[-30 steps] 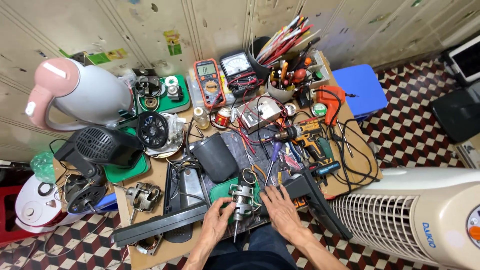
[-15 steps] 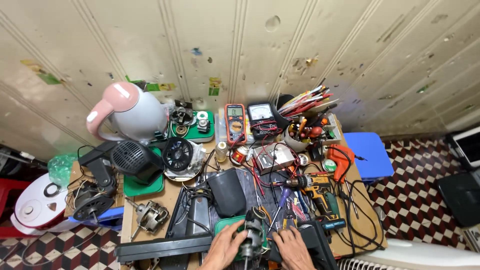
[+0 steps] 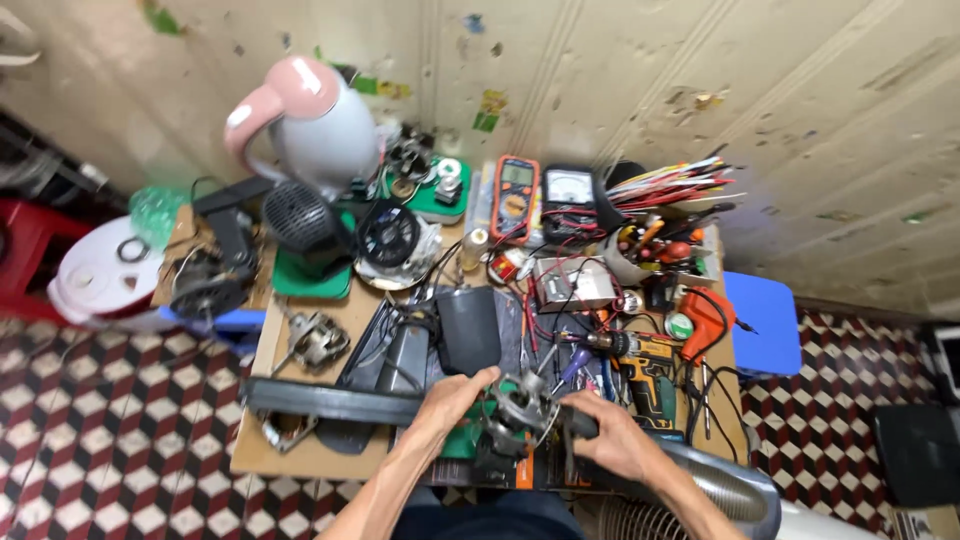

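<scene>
both hands on small metal motor (image 3: 520, 408) at bench's (image 3: 300, 455) near edge: left hand (image 3: 455, 395) fingers curled round its side, right hand (image 3: 610, 440) closed by its right end. motor looks bare, apart; wk seems midway, tools near.

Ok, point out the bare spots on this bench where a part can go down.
Bare cardboard top shows between the small motor and the green mat. Another strip lies at the front left corner, below the long black bar. The right half is crowded with wires, the cordless drill, the multimeters. Both hands, left hand and right hand, surround the motor.
</scene>
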